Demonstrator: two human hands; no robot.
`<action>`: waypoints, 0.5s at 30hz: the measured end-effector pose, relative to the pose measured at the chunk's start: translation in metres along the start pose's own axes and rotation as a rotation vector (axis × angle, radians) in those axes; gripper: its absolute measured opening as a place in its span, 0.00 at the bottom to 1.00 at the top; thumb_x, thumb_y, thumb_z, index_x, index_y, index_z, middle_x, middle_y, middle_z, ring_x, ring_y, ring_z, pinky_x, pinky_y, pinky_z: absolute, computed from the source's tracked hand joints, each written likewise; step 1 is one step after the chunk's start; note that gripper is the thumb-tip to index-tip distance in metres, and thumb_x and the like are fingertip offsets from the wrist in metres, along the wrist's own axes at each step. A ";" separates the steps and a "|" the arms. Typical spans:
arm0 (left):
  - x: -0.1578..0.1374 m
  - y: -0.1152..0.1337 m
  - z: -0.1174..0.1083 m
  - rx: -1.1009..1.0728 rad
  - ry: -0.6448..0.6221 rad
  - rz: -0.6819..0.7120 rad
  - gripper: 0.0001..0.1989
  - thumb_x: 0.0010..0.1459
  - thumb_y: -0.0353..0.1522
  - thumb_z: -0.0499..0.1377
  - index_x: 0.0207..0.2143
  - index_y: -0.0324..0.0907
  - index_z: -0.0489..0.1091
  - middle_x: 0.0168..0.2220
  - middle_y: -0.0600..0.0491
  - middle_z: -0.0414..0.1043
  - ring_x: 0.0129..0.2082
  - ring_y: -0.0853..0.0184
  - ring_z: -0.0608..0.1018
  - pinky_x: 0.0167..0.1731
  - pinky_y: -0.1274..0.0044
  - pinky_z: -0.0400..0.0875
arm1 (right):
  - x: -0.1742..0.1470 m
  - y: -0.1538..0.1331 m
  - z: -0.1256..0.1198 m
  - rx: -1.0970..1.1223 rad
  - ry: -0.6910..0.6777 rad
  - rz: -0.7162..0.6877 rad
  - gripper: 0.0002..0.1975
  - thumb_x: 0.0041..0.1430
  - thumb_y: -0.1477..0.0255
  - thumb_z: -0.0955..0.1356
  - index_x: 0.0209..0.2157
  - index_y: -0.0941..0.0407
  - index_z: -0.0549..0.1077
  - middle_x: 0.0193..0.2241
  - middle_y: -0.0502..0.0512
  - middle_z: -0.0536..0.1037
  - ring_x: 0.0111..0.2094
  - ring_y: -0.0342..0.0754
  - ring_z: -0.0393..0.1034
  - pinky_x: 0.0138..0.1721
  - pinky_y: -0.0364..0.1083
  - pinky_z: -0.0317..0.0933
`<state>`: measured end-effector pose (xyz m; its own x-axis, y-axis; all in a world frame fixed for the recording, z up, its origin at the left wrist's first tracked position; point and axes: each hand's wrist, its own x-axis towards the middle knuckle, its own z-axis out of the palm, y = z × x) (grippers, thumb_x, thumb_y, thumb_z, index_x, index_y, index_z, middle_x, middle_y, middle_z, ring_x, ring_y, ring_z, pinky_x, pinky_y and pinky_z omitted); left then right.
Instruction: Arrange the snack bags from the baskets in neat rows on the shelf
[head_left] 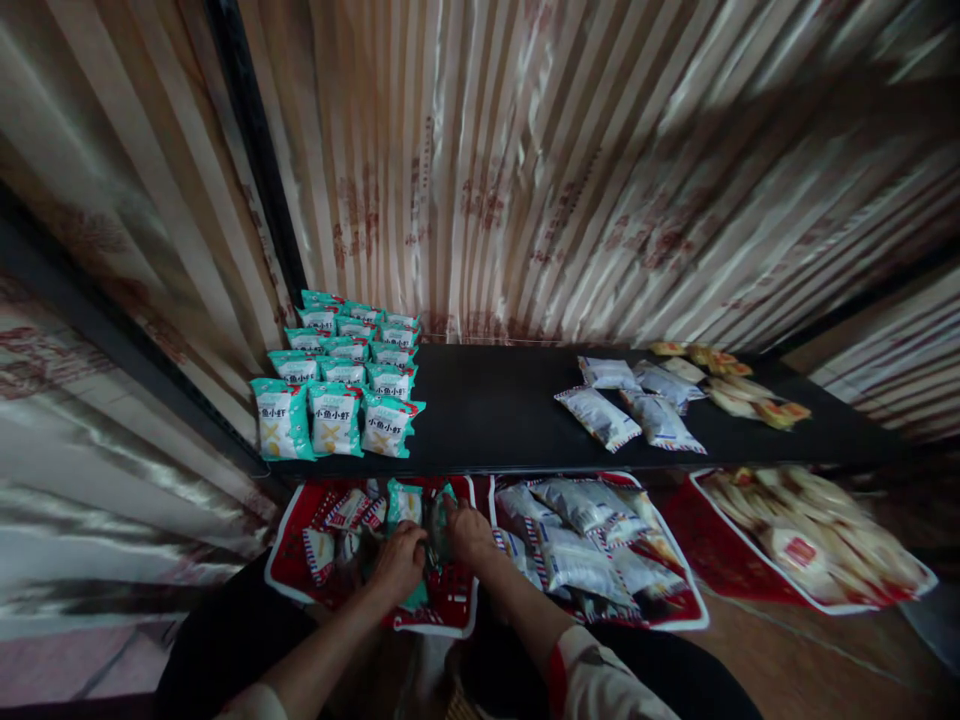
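Note:
Both of my hands reach into a red basket (285, 540) below the shelf's front edge. My left hand (401, 562) has its fingers curled at a teal snack bag (406, 503), partly covering the bag's lower end. Close beside it, my right hand (469, 535) is closed on a dark green snack bag (438, 522), whose print is too dim to read. More teal shows under my left hand. On the basket's left side lie packets with red, white and blue striped edges (319, 553). My fingertips are partly hidden among the bags.
Teal snack bags (336, 418) stand in rows at the left of the black shelf (487, 410). Silver-white bags (600, 417) and yellowish packs (750, 395) lie at its right. Two more red baskets (701, 605) (825, 606) hold bags. A dark post (259, 150) rises at left.

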<state>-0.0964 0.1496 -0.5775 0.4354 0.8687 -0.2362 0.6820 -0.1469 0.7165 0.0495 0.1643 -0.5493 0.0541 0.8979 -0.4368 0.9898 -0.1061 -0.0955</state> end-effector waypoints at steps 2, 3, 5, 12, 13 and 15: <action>0.003 0.001 0.002 -0.008 0.022 -0.010 0.17 0.51 0.20 0.49 0.40 0.38 0.71 0.44 0.47 0.71 0.44 0.68 0.75 0.49 0.76 0.66 | 0.006 0.002 0.008 -0.019 -0.013 -0.010 0.29 0.54 0.83 0.60 0.59 0.60 0.59 0.51 0.72 0.70 0.45 0.56 0.72 0.43 0.51 0.65; 0.003 0.001 0.003 -0.015 0.030 -0.012 0.16 0.51 0.20 0.49 0.39 0.38 0.71 0.43 0.47 0.72 0.44 0.68 0.75 0.48 0.76 0.66 | 0.009 0.002 0.012 -0.019 -0.010 -0.008 0.29 0.54 0.83 0.59 0.58 0.60 0.60 0.52 0.72 0.68 0.45 0.56 0.72 0.43 0.51 0.65; 0.003 0.000 0.004 -0.039 0.043 -0.016 0.16 0.51 0.20 0.49 0.38 0.38 0.72 0.42 0.47 0.72 0.43 0.67 0.75 0.48 0.76 0.67 | 0.011 -0.001 0.018 -0.008 -0.011 0.010 0.26 0.55 0.84 0.58 0.56 0.60 0.64 0.54 0.72 0.66 0.43 0.56 0.74 0.42 0.52 0.66; -0.004 -0.008 -0.008 -0.056 0.065 -0.090 0.17 0.50 0.19 0.49 0.35 0.40 0.73 0.39 0.50 0.74 0.42 0.68 0.76 0.47 0.75 0.67 | 0.011 -0.013 0.022 0.059 0.056 0.055 0.24 0.54 0.87 0.57 0.52 0.64 0.67 0.54 0.75 0.66 0.50 0.57 0.68 0.50 0.52 0.60; -0.005 -0.008 -0.012 -0.067 0.068 -0.118 0.17 0.50 0.19 0.49 0.35 0.40 0.73 0.39 0.50 0.74 0.42 0.68 0.75 0.47 0.75 0.66 | 0.009 -0.011 0.020 0.079 0.071 0.052 0.25 0.53 0.87 0.58 0.52 0.64 0.67 0.53 0.75 0.66 0.51 0.57 0.67 0.50 0.52 0.60; -0.004 -0.009 -0.019 -0.116 0.084 -0.182 0.16 0.50 0.19 0.50 0.35 0.40 0.73 0.40 0.51 0.75 0.44 0.68 0.75 0.49 0.75 0.65 | 0.004 -0.003 0.015 0.176 0.108 0.040 0.24 0.51 0.85 0.60 0.51 0.64 0.67 0.51 0.74 0.68 0.49 0.57 0.69 0.48 0.51 0.61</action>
<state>-0.1160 0.1562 -0.5701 0.2578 0.9130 -0.3161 0.6707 0.0664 0.7388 0.0449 0.1613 -0.5643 0.1161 0.9310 -0.3460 0.9487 -0.2071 -0.2388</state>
